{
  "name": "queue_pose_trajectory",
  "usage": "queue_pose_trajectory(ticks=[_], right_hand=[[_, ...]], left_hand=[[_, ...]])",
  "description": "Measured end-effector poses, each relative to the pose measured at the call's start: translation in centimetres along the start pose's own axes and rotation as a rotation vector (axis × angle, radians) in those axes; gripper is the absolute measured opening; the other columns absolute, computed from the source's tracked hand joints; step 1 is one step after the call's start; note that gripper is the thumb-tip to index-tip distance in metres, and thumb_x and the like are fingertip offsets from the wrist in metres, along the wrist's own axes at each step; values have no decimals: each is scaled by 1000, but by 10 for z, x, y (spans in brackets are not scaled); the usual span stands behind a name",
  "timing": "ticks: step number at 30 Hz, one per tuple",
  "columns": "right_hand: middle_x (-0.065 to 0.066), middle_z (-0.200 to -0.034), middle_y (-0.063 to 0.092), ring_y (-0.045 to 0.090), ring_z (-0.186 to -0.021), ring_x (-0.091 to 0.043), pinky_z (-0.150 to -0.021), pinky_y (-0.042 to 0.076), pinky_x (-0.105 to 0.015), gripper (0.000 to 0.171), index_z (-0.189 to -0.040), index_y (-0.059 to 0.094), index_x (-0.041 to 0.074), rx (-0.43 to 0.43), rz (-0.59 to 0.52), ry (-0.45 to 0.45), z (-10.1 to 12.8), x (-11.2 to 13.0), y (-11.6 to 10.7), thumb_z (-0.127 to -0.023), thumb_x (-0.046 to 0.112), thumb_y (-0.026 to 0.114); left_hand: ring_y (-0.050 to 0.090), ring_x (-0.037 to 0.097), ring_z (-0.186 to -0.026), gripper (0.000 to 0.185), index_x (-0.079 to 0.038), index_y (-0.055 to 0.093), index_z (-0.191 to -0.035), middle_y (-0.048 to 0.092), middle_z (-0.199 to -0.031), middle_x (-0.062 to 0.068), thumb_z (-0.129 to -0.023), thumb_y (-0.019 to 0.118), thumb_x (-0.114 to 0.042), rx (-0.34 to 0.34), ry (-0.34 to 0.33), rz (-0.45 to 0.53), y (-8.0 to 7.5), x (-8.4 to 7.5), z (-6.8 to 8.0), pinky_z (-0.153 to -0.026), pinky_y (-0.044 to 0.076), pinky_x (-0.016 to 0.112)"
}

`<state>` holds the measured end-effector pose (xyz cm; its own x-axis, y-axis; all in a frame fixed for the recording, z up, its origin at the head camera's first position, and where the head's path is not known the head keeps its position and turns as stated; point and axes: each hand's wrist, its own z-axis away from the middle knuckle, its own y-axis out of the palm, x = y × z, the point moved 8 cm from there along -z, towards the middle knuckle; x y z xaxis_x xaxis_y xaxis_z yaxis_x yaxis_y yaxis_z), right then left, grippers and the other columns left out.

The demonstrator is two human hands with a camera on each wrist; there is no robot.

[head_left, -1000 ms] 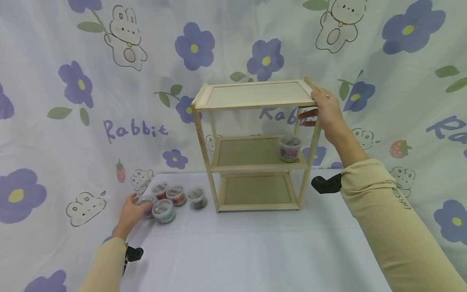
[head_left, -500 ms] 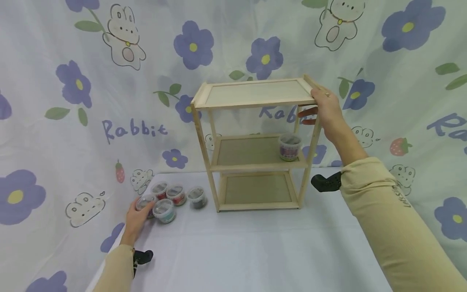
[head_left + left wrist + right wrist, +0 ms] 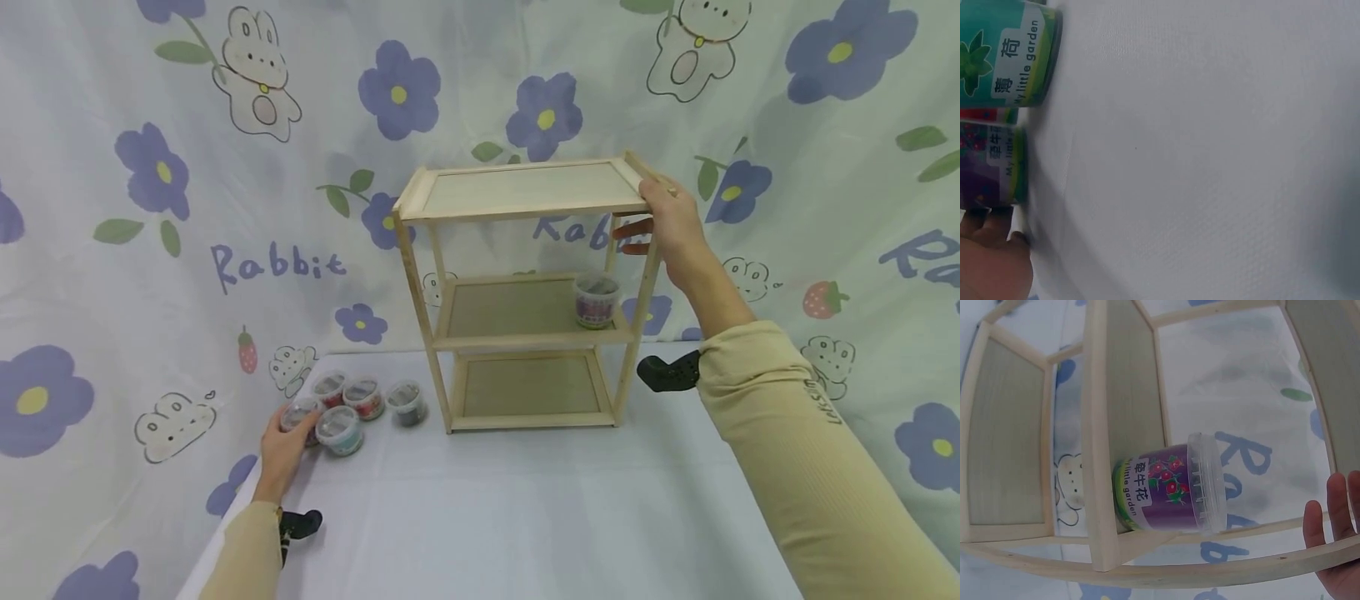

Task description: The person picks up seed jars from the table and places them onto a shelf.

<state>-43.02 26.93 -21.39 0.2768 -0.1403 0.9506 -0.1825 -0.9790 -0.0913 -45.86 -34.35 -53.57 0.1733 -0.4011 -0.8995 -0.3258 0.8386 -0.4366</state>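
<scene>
My left hand (image 3: 277, 450) has its thumb and fingers around a lidded plastic tub (image 3: 300, 412) at the far left of the table. In the left wrist view this purple-labelled tub (image 3: 985, 165) stands on the white cloth, the fingers at its side. My right hand (image 3: 675, 229) holds the top right corner of a wooden shelf rack (image 3: 525, 192), thumb side above and fingers below the top board. On the rack's middle board, at the right, stands another tub (image 3: 596, 300) with a purple label; the right wrist view shows this tub (image 3: 1169, 487) closely.
Beside the left hand stand a teal-labelled tub (image 3: 340, 432), two red-labelled tubs, one of them the nearer red tub (image 3: 364, 400), and a dark tub (image 3: 406, 404) close to the rack's left leg. A patterned curtain (image 3: 465, 100) hangs behind the white table (image 3: 487, 508).
My left hand has moved slightly right and settled around the purple tub's lid and side. The right hand and the rack have stayed in place.
</scene>
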Motion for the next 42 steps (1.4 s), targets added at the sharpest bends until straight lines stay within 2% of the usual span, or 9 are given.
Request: queue_pose_trajectory(ticks=[10, 17, 27, 35, 42], right_hand=[[0, -100, 64, 69, -70, -10, -66, 56, -29, 55, -151, 37, 12, -1, 12, -3, -1, -1, -1, -105, 41, 36], [0, -100, 63, 69, -71, -11, -67, 55, -30, 56, -151, 35, 11, -2, 16, 7, -5, -4, -3, -105, 42, 36], [0, -98, 66, 70, -72, -13, -65, 55, -29, 54, -152, 36, 12, -1, 1, -9, -10, -4, -4, -105, 39, 37], [6, -92, 66, 70, -70, -11, -64, 54, -29, 56, -154, 32, 12, -10, 17, -7, -10, -2, -3, -105, 40, 36], [4, -94, 66, 70, -71, -11, -65, 54, -30, 56, -153, 32, 12, -13, 19, -2, -12, -3, -3, -105, 40, 36]], left_hand=[[27, 44, -144, 93, -5, 25, -156, 30, -156, 28, -90, 64, -57, 2, -28, -73, -6, -1, 2, -116, 24, 56], [23, 45, -145, 97, -4, 26, -156, 26, -156, 29, -87, 65, -61, -1, -45, -78, -7, 2, 1, -116, 23, 57], [24, 45, -144, 101, -3, 24, -156, 25, -156, 31, -85, 67, -61, -9, -54, -81, -11, 3, 9, -115, 24, 57], [25, 46, -144, 101, -1, 23, -156, 26, -156, 30, -86, 68, -59, -16, -25, -110, -24, -8, 8, -115, 24, 57], [25, 48, -144, 101, -2, 23, -156, 24, -157, 30, -86, 67, -61, -10, -11, -140, -28, -28, 8, -114, 25, 59]])
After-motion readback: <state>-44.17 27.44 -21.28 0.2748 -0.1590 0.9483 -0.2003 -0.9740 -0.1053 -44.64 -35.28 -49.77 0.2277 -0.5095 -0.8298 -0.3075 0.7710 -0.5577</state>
